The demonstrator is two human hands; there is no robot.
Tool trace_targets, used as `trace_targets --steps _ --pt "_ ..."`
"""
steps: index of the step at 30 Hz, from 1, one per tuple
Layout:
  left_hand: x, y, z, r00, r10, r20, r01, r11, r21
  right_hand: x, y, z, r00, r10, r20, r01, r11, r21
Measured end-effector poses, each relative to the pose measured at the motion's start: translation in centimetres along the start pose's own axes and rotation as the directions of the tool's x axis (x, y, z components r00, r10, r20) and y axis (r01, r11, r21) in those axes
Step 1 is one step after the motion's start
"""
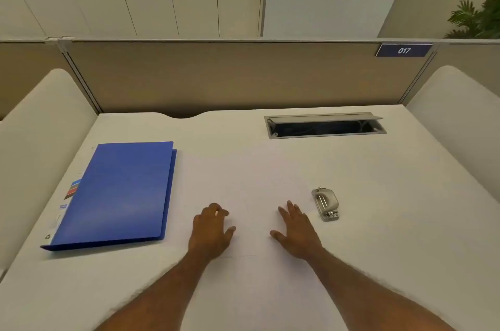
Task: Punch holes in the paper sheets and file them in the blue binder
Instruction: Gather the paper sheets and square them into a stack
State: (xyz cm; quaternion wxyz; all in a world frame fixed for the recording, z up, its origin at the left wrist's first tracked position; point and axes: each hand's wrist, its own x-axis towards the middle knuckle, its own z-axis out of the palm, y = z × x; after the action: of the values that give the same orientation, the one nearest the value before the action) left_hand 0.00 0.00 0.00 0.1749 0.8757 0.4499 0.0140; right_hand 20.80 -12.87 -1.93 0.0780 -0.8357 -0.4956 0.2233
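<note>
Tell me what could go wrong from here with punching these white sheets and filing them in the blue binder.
The white paper sheets barely stand out from the white desk, so the left hand or right hand might leave one behind. The small grey metal hole punch could make off-centre holes if the stack is uneven. The closed blue plastic binder lies near the desk's left edge and may get nudged off.

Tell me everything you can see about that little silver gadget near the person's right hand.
It is a small hole punch of silvery metal, with a rounded lever on top and small fittings at each end. It lies flat on the white desk, long axis running away from the viewer, untouched. The right hand rests just beside it, to its left, not touching it.
</note>
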Motion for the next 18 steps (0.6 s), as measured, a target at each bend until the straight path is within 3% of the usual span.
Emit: trace_targets --steps 2,4,8,12,18 --pt "0.3 1.5 0.7 1.0 -0.01 -0.009 0.009 0.995 -0.096 0.4 -0.2 0.4 0.999 0.014 -0.042 -0.014 1.0 -0.008" --pt "0.7 3.4 0.9 0.996 -0.083 -0.013 0.075 0.948 -0.309 0.7 -0.5 0.7 0.998 0.04 -0.045 -0.04 0.999 -0.013" --pt "2.9 6.7 0.3 0.91 -0.36 0.207 0.401 0.63 -0.665 1.2 -0.1 1.0 0.999 0.04 -0.021 -0.04 0.999 -0.026" --pt "5.3 9.3 0.2 0.766 -0.427 0.481 0.623 0.304 -0.721 1.4 0.1 1.9 0.998 0.035 -0.05 -0.037 0.999 -0.033" --pt "7.0 9.8 0.9 0.656 -0.534 0.534 0.695 0.151 -0.703 1.5 0.2 2.0 0.998 0.021 -0.055 -0.023 0.999 -0.026"
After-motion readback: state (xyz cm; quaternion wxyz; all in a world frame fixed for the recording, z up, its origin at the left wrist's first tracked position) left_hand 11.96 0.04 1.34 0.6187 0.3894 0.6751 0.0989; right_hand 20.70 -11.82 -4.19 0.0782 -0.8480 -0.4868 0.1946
